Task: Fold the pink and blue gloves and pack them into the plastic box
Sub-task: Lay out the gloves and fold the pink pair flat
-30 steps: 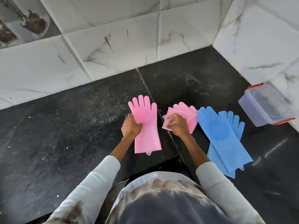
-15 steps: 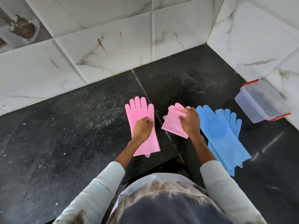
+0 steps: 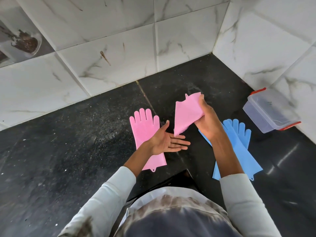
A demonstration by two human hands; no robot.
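We hold the folded pink glove (image 3: 188, 113) up off the desk (image 3: 68, 151) in our right hand (image 3: 206, 123), the grip closed round one edge of it with fingers curled over the top and the thumb underneath. From that grip the glove hangs out to the left and downward, its long axis running from the cuff tab up at the far end to the bristled corner at the near end, which dips almost to the fingertips of our left hand (image 3: 166, 141). That left grip is spread, palm up, fingers straight and holding nothing, hovering just below and left of the hanging corner.

The plastic box (image 3: 270, 113) sits well off to the right of the right grip and a little farther away, against the wall, its lid looking shut as far as we can tell. So the packed end of this move lies on the far side of the holding grip from the glove's free end; we judge the right hand is the nearer one to the box.

The second pink glove (image 3: 145, 132) lies flat under the left wrist, fingers pointing away from us. The blue gloves (image 3: 239, 146) lie stacked beneath the right forearm, between that grip and the box, unfolded
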